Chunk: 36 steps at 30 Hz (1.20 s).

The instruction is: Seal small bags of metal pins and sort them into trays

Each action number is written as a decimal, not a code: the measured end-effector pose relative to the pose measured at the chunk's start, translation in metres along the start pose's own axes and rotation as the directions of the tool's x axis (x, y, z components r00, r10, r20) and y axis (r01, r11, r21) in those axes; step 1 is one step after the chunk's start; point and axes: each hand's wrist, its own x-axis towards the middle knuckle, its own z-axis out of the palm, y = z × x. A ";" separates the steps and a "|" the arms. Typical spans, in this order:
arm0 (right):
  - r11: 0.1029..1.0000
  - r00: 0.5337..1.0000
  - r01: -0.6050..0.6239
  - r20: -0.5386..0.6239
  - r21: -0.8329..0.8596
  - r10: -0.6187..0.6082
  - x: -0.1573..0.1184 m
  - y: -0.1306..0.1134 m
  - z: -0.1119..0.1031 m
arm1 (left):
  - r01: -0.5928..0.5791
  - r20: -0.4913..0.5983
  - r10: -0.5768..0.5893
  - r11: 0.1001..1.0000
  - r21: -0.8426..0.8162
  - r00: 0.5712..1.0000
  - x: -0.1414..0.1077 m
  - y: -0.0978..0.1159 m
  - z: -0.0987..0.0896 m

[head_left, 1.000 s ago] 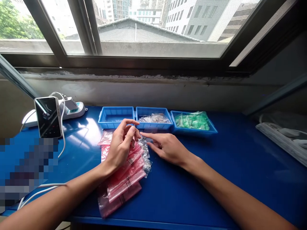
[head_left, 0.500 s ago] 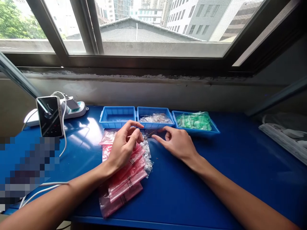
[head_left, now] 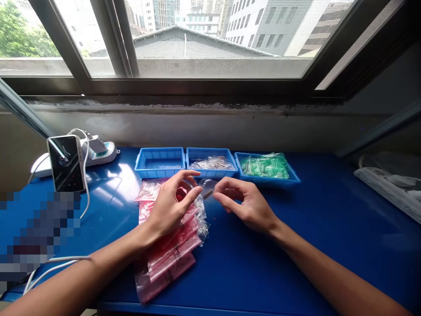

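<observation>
Window: a dark-framed sliding window (head_left: 210,86) with fine insect mesh, looking out on a grey pitched roof and high-rise blocks.

Table: a smooth, glossy blue table (head_left: 322,237) runs below the sill, with window light shining off its surface.

Power: a white power strip (head_left: 105,151) sits at the back left with a white cable, and a black phone (head_left: 65,163) stands propped upright before it.

Trays: three shallow, rectangular blue plastic trays stand in a row. The left tray (head_left: 159,173) holds a few thin bits on its floor, the middle tray (head_left: 210,173) a heap of clear bags with metal pieces, and the right tray (head_left: 267,181) a pile of green-tinted packets.

Pink bags: overlapping pink zip bags (head_left: 167,259) with dark printed marks lie in a loose, slippery stack in front of the trays.

Clear bags: crinkled clear bags (head_left: 202,219) lie along the pink stack's right edge.

Hands: the left hand (head_left: 171,204) is curled above the pink stack, its grip unclear. The right hand (head_left: 246,206) pinches the edge of the small bag.

Small bag: a small clear plastic bag (head_left: 207,186), holding a thin brass-coloured pin (head_left: 208,194), is between the hands, just in front of the middle tray.
</observation>
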 end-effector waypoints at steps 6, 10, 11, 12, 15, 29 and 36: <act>1.000 0.999 -0.010 0.042 -0.018 0.010 -0.002 0.004 0.002 | 0.013 0.061 -0.014 1.000 0.011 0.998 -0.001 0.000 0.002; 0.998 1.000 -0.009 0.000 -0.065 0.009 -0.004 0.006 0.003 | 0.006 0.070 -0.007 1.000 0.003 0.998 0.000 0.001 0.002; 0.997 1.000 -0.002 -0.028 -0.077 0.000 -0.005 0.006 0.004 | 0.005 0.069 -0.005 1.000 0.006 0.998 0.000 0.001 0.002; 0.996 0.999 0.005 -0.053 -0.087 -0.010 -0.005 0.006 0.004 | 0.000 0.067 -0.001 1.000 0.013 0.998 0.000 0.001 0.002; 0.994 0.996 0.025 -0.081 -0.103 -0.034 -0.006 0.004 0.006 | -0.024 0.054 0.021 0.998 0.050 0.998 0.000 0.000 0.001; 0.982 0.965 0.163 -0.192 -0.095 -0.178 -0.011 0.002 0.007 | -0.169 -0.041 0.172 0.984 0.059 0.984 -0.006 0.001 0.001; 0.962 0.945 0.225 -0.205 -0.158 -0.255 -0.012 0.000 0.006 | -0.225 -0.068 0.227 0.974 0.033 0.971 -0.006 -0.001 0.002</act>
